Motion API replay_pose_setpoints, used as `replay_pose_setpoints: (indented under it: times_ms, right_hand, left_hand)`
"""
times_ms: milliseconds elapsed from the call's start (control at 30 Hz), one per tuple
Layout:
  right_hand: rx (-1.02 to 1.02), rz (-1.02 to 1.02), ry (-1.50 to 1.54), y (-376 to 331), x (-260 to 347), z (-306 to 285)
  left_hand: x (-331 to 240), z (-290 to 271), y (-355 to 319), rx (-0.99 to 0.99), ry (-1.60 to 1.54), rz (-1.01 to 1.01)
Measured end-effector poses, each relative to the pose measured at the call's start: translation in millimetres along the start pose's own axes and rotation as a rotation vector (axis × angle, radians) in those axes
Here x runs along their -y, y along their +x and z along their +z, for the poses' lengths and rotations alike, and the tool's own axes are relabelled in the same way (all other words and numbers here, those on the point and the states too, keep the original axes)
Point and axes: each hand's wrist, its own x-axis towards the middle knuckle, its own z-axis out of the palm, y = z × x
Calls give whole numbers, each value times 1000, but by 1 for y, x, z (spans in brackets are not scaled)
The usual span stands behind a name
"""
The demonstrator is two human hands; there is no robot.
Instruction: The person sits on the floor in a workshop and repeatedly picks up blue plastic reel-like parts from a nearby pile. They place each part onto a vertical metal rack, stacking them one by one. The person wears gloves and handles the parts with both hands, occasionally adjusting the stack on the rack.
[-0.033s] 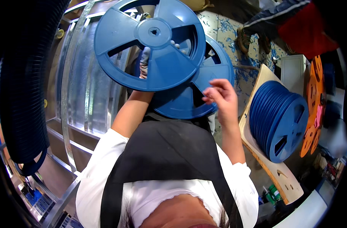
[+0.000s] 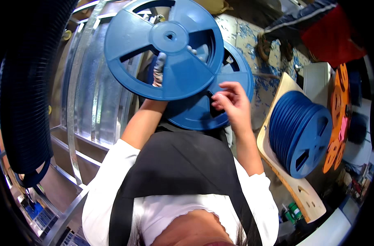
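My left hand grips a blue plastic reel with spoke-like openings and a round hub. Its wrapped, greyish thumb shows through one opening, and fingertips appear in another; the rest is behind the reel. The reel's right edge shows layered rims, so more than one flange may be stacked there. Below and partly behind it lies a second blue reel. Over this lower reel hovers my bare right hand, fingers loosely bent and apart, with nothing visible in them. Whether it touches the reel, I cannot tell.
To the right, a stack of blue reels rests on a wooden board. Orange cut-out panels stand beyond it. A metal frame and a dark stack of reels are on the left. Another person's leg is at upper right.
My right hand has shifted slightly left, closer to the upper reel. The held reel has moved a little right and down in view.
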Motion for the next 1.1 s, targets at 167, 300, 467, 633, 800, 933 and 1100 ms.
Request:
replay_pose_setpoints:
  times_ms: [167, 300, 467, 633, 800, 933, 1100]
  right_hand:
    - [222, 2, -72, 55, 3, 53]
    - [320, 93, -261, 72, 14, 77]
    - [284, 81, -388, 83, 16, 89]
    - [246, 71, -374, 85, 13, 91]
    - [267, 139, -295, 90, 13, 89]
    - [285, 143, -202, 94, 3, 85]
    - [279, 125, -198, 93, 2, 86]
  left_hand:
    - [-9, 7, -10, 2, 154, -54]
    - [-11, 1, -19, -43, 132, -141]
    - [-12, -1, -20, -45, 110, -147]
    - [-11, -3, -19, -53, 102, -146]
    - [-11, -5, -17, -64, 92, -146]
    - [-10, -4, -18, -63, 96, -144]
    - [-11, -4, -18, -68, 108, -132]
